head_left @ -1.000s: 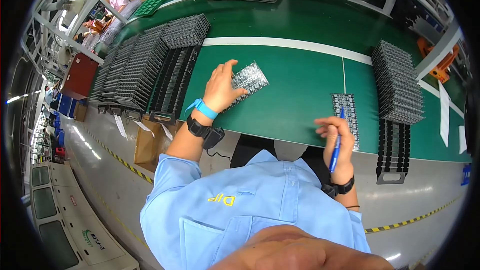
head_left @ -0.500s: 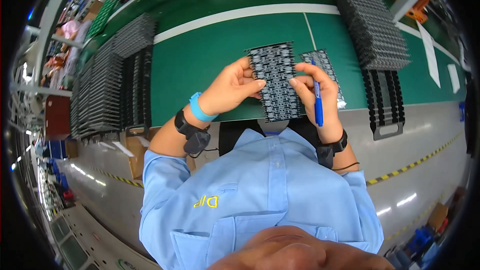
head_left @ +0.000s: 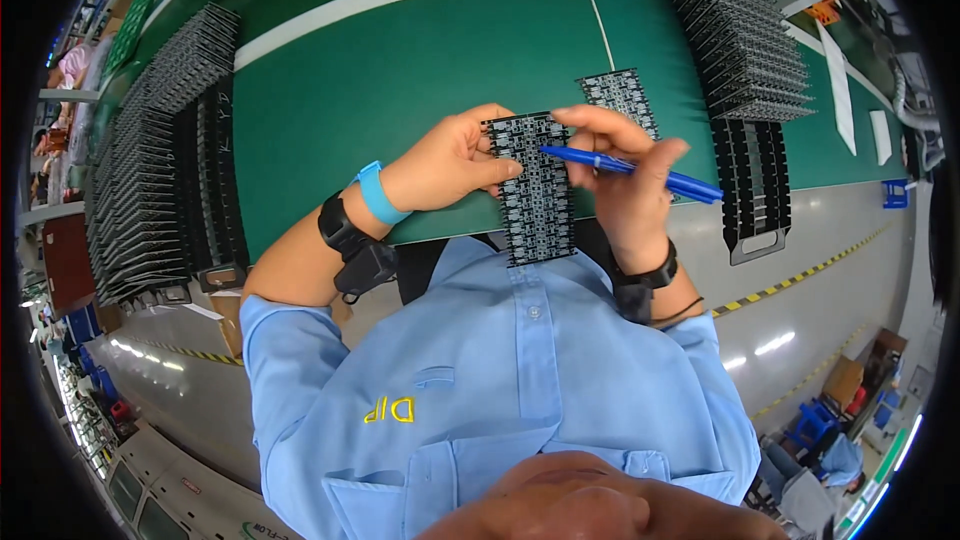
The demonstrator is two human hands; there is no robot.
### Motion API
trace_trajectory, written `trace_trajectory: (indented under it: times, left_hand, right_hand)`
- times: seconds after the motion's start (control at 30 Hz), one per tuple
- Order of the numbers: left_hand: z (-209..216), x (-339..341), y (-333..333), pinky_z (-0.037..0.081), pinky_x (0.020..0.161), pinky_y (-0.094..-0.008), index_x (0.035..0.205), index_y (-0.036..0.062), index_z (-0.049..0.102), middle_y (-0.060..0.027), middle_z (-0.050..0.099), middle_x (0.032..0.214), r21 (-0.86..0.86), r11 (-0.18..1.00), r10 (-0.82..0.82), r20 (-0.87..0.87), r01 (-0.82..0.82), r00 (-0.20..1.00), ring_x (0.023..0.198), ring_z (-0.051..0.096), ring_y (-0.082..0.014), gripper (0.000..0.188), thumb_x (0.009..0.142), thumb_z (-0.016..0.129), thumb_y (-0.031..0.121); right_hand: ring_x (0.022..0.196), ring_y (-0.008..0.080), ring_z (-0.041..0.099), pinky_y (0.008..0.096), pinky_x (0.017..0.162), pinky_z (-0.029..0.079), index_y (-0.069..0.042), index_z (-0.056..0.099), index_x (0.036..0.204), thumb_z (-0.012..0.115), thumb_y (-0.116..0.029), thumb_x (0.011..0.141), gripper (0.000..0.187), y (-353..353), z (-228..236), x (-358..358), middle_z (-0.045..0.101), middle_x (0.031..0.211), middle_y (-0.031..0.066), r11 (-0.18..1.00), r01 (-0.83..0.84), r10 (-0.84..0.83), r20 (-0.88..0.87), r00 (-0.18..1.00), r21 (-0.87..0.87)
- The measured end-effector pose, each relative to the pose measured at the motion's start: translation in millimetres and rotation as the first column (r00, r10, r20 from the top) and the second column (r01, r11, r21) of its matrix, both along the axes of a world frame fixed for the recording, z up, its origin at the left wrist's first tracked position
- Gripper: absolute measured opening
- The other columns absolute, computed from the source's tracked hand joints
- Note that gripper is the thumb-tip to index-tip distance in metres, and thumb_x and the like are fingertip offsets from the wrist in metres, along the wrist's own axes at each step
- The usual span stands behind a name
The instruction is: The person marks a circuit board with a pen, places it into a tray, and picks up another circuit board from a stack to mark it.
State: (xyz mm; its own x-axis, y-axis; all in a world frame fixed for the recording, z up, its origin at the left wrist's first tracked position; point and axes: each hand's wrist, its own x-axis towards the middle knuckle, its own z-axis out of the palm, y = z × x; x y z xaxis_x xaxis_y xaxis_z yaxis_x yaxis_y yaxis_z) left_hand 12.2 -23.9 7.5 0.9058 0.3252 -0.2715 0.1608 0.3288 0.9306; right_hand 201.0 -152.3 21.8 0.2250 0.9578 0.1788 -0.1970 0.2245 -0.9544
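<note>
Now that our right hand (head_left: pixel 625 190) has swung the blue pen (head_left: pixel 630 168) tip onto the circuit panel (head_left: pixel 535 190), our left hand (head_left: pixel 450 162) pinches its edge above the green table (head_left: pixel 400 70) — marking looks underway.

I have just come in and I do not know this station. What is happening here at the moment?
A person in a light blue shirt holds a dark circuit board panel up over the near edge of the green table. The left hand grips its left edge. The right hand steadies the right side and holds a blue pen, tip on the panel. Another panel lies on the table behind; stacked racks of boards stand on both sides.
</note>
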Motion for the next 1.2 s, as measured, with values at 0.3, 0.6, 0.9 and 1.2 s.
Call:
trace_trajectory:
  times: [0.3,0.6,0.9,1.2]
  left_hand:
    - [-1,-5,0,0.052,0.059,-0.0246,0.135,0.0015,0.042,-0.0051,0.062,0.081,0.070,0.997,0.038,-0.002,-0.038,0.999,0.069,0.062,-0.0099,0.050,0.089,0.061,-0.001]
    - [-5,-3,1,0.055,0.068,-0.0247,0.130,0.0011,0.046,-0.0036,0.063,0.097,-0.019,1.000,0.022,0.034,-0.021,0.999,0.079,0.062,-0.0080,0.041,0.091,0.059,0.000]
    - [6,-2,4,0.053,0.073,-0.0242,0.128,0.0012,0.046,-0.0035,0.062,0.107,-0.069,0.998,0.009,0.043,-0.006,0.999,0.090,0.060,-0.0080,0.037,0.094,0.059,0.003]
    - [-4,-4,2,0.052,0.074,-0.0239,0.131,0.0022,0.043,-0.0023,0.062,0.108,-0.056,0.998,-0.001,0.042,0.004,0.999,0.091,0.060,-0.0080,0.037,0.096,0.055,0.004]
  right_hand:
    - [0.072,0.0089,0.061,0.0201,0.062,0.049,-0.001,0.058,0.098,0.067,0.000,0.088,0.014,22,-9,-42,0.065,0.085,0.0057,0.977,0.192,-0.210,0.277,0.938,0.094]
    - [0.062,0.0088,0.059,0.0212,0.056,0.047,-0.003,0.051,0.083,0.072,0.005,0.082,0.022,20,-10,-35,0.062,0.072,0.0051,0.955,0.263,-0.293,0.536,0.792,0.133]
    - [0.055,0.0071,0.050,0.0223,0.050,0.040,-0.004,0.046,0.074,0.073,0.006,0.080,0.029,24,-10,-40,0.058,0.065,0.0039,0.940,0.314,-0.338,0.470,0.815,0.132]
    - [0.053,0.0068,0.048,0.0223,0.048,0.037,-0.004,0.046,0.073,0.072,0.007,0.080,0.029,25,-10,-40,0.056,0.062,0.0037,0.927,0.314,-0.375,0.545,0.750,0.206]
